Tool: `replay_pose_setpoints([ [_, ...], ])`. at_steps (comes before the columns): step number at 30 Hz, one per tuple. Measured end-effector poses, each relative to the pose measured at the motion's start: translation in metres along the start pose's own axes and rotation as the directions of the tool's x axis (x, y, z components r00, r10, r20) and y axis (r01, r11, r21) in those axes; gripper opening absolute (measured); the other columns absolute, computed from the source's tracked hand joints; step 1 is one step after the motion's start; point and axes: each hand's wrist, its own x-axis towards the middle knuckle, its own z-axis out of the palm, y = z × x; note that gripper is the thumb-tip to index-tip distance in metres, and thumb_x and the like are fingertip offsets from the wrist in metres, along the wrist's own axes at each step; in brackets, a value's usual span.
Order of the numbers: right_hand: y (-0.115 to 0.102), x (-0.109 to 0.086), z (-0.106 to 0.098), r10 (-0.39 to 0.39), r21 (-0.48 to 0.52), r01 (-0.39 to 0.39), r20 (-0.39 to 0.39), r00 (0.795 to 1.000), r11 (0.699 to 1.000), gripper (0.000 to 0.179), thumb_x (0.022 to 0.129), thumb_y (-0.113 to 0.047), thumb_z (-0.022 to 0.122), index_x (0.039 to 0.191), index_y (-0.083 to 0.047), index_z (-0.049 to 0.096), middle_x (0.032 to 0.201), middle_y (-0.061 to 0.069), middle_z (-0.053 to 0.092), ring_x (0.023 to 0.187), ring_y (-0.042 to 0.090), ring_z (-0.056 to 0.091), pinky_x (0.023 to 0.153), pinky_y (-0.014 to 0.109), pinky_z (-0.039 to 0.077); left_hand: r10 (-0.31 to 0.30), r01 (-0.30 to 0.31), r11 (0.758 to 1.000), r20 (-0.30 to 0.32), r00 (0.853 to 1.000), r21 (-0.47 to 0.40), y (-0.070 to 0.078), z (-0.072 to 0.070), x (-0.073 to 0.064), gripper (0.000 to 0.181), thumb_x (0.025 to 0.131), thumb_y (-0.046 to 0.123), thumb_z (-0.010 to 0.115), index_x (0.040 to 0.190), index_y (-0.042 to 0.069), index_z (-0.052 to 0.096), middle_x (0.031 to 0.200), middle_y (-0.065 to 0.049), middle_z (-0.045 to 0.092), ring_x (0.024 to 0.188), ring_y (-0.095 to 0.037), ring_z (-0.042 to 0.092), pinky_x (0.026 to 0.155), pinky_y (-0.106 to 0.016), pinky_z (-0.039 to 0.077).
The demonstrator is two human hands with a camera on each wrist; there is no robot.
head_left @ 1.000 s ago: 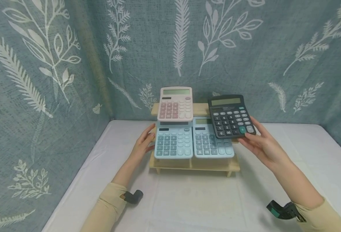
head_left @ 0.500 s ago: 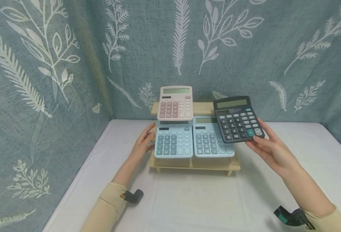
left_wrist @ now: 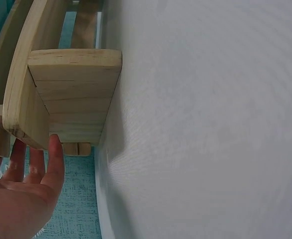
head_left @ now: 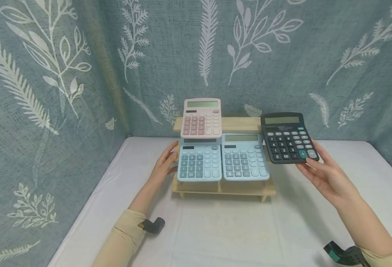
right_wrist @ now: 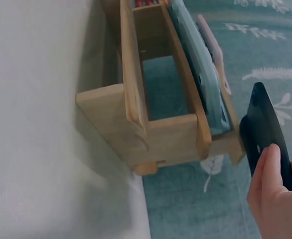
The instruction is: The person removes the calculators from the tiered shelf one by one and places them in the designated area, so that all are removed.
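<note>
My right hand (head_left: 332, 180) grips a black calculator (head_left: 284, 139) by its lower right corner, thumb on the front. The calculator is held up to the right of a tiered wooden rack (head_left: 223, 188); the right wrist view shows its dark back (right_wrist: 263, 132) apart from the rack, with fingers behind it. My left hand (head_left: 162, 165) is at the rack's left end; in the left wrist view its fingers (left_wrist: 55, 159) extend up against the wooden end. Two light blue calculators (head_left: 199, 163) lean side by side on the rack. A pink calculator (head_left: 201, 124) stands above the left blue one.
The rack's top rail (head_left: 241, 124) shows to the right of the pink calculator. A white cloth (head_left: 222, 230) covers the table. Behind and at the sides hangs a blue-green leaf-patterned curtain (head_left: 169, 48). Red items (right_wrist: 145, 3) show at the rack's far end in the right wrist view.
My right hand has moved the black calculator rightward, off its overlap with the right blue calculator, whose screen and keys now show. My left hand has stayed at the rack's left end.
</note>
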Motion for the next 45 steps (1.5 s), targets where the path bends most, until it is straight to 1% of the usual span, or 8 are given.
replay_pose_setpoints([
  [11,-0.007,-0.005,-0.013,-0.018,0.058,0.021,-0.050,0.999,0.998,0.082,0.100,0.011,0.037,0.157,-0.032,-0.003,0.122,0.006,0.061,0.109,0.024,0.064,0.094,0.033,0.051,-0.002,0.002,1.000,-0.005,1.000,0.009,0.003,0.000,-0.002,0.054,0.104,0.043,0.042,0.153,0.024,0.030,0.150,-0.009,0.037,0.132,-0.028,0.041,0.102,-0.048,0.044],
  [16,-0.009,-0.006,-0.020,-0.044,0.093,0.047,-0.036,0.998,0.995,0.068,0.100,0.012,0.035,0.153,-0.030,0.026,0.124,0.007,0.059,0.110,0.025,0.062,0.095,0.034,0.051,-0.006,0.006,1.000,-0.006,1.000,0.002,0.003,0.000,-0.003,0.055,0.103,0.044,0.043,0.153,0.025,0.031,0.151,-0.008,0.036,0.133,-0.028,0.040,0.103,-0.048,0.044],
  [18,-0.010,-0.006,-0.023,-0.050,0.109,0.053,-0.033,0.998,0.993,0.064,0.100,0.012,0.035,0.150,-0.028,0.031,0.125,0.008,0.058,0.110,0.025,0.062,0.095,0.035,0.051,-0.008,0.008,1.000,-0.009,1.000,0.000,0.003,0.000,-0.002,0.055,0.103,0.044,0.043,0.153,0.026,0.031,0.150,-0.008,0.037,0.132,-0.027,0.041,0.103,-0.047,0.044],
  [20,-0.012,-0.006,-0.026,-0.053,0.103,0.056,-0.035,0.998,0.993,0.068,0.100,0.012,0.035,0.153,-0.030,0.025,0.125,0.007,0.058,0.110,0.025,0.062,0.095,0.035,0.051,-0.009,0.009,1.000,-0.009,1.000,-0.001,0.003,-0.001,-0.001,0.055,0.103,0.044,0.043,0.153,0.026,0.031,0.150,-0.008,0.037,0.132,-0.027,0.041,0.103,-0.047,0.044],
  [25,-0.016,-0.008,-0.034,-0.035,0.095,0.042,-0.075,0.997,0.995,0.082,0.100,0.011,0.036,0.156,-0.036,-0.001,0.123,0.006,0.058,0.109,0.024,0.063,0.095,0.035,0.051,-0.005,0.005,1.000,-0.003,1.000,-0.009,0.002,0.000,0.000,0.054,0.104,0.042,0.042,0.154,0.024,0.030,0.147,-0.010,0.039,0.131,-0.028,0.041,0.103,-0.047,0.044],
  [35,-0.019,-0.010,-0.052,-0.017,0.081,0.027,-0.114,0.993,0.996,0.082,0.101,0.011,0.036,0.155,-0.036,-0.004,0.118,0.006,0.061,0.106,0.023,0.065,0.094,0.034,0.051,-0.014,0.014,1.000,0.000,1.000,-0.007,0.002,0.001,0.001,0.053,0.105,0.040,0.041,0.154,0.024,0.030,0.147,-0.011,0.038,0.130,-0.029,0.041,0.103,-0.048,0.044],
  [40,-0.021,-0.005,-0.061,0.016,0.088,-0.004,-0.143,0.990,0.996,0.084,0.101,0.010,0.036,0.154,-0.040,-0.008,0.114,0.006,0.062,0.103,0.022,0.065,0.093,0.034,0.052,-0.019,0.019,1.000,0.010,1.000,-0.008,0.003,0.001,-0.001,0.051,0.106,0.035,0.039,0.155,0.023,0.028,0.151,-0.011,0.034,0.133,-0.030,0.038,0.104,-0.049,0.042],
  [45,-0.022,0.004,-0.070,0.058,0.059,-0.048,-0.176,0.983,0.997,0.085,0.102,0.008,0.035,0.152,-0.041,-0.014,0.110,0.005,0.062,0.100,0.021,0.065,0.094,0.032,0.051,-0.023,0.023,1.000,0.013,1.000,-0.015,0.003,0.001,-0.001,0.051,0.107,0.035,0.038,0.155,0.022,0.027,0.153,-0.011,0.032,0.134,-0.030,0.037,0.104,-0.050,0.042],
])
